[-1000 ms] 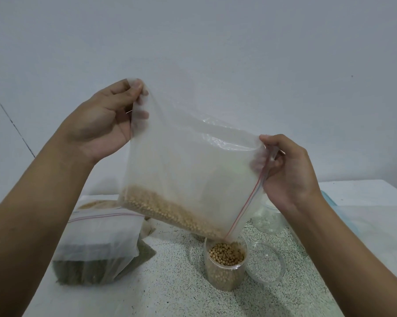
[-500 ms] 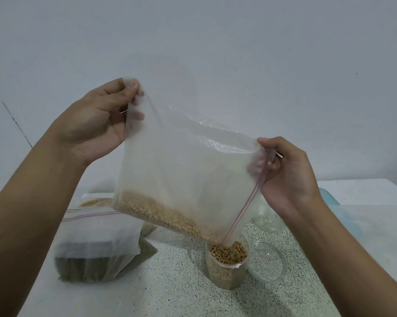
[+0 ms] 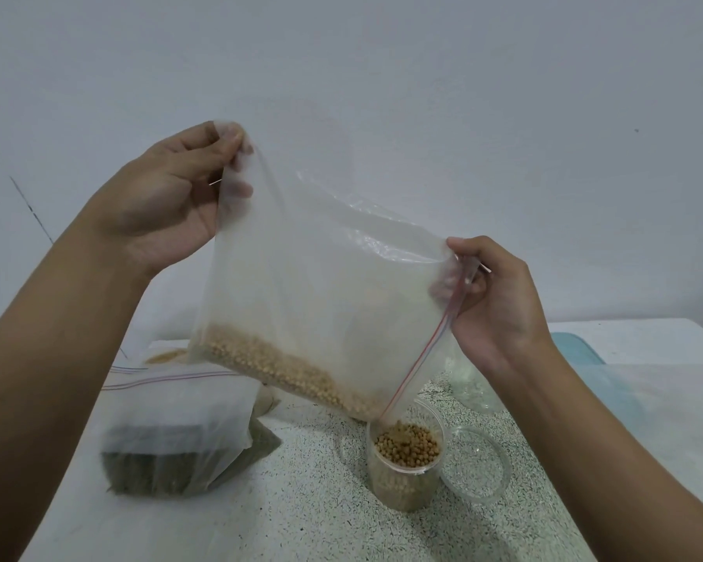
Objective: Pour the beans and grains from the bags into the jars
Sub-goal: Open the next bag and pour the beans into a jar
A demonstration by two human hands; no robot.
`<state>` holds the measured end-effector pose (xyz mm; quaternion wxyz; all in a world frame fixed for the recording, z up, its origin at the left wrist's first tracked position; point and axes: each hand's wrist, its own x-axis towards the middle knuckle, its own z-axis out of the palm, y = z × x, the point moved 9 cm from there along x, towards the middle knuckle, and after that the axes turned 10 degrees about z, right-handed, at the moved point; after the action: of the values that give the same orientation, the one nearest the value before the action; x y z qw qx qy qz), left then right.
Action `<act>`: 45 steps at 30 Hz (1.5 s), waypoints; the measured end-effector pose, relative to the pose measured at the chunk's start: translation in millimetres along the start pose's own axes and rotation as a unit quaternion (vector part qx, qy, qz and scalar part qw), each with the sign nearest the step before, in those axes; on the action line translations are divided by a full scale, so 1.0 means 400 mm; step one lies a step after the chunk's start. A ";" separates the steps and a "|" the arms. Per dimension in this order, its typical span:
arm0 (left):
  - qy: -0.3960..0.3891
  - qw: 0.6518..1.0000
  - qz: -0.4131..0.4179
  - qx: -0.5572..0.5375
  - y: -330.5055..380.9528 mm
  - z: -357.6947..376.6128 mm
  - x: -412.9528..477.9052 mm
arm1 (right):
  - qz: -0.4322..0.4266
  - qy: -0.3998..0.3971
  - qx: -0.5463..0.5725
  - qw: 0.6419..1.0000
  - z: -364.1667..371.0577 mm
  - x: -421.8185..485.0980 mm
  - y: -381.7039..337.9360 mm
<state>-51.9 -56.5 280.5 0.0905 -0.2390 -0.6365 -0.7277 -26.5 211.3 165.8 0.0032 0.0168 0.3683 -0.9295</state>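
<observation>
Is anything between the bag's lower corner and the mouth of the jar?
Nothing visible. The bag has its lower corner just above the open jar; the lid lies beside the jar on the table.

rear jar (image 3: pixel 469 385): mostly behind right hand (image 3: pixel 500 306); pouring beans (image 3: pixel 396 425): blurred; forearms (image 3: pixel 58 399): cut off by edges

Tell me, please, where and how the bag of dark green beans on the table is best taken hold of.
The bag of dark green beans rests on the table with its load settled low, so the top is empty film, easy to gather. Probably pinch it just below the zip strip, from above; lifting there keeps the mouth up.
</observation>
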 end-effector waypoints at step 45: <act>0.000 0.976 0.104 0.190 0.035 0.023 -0.022 | -0.032 0.053 -0.042 0.997 -0.051 -0.016 0.009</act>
<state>-36.1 -51.5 289.5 0.2094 -0.2825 -0.7351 -0.5797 -19.4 222.6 148.8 -0.0454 0.0537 0.4071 -0.9107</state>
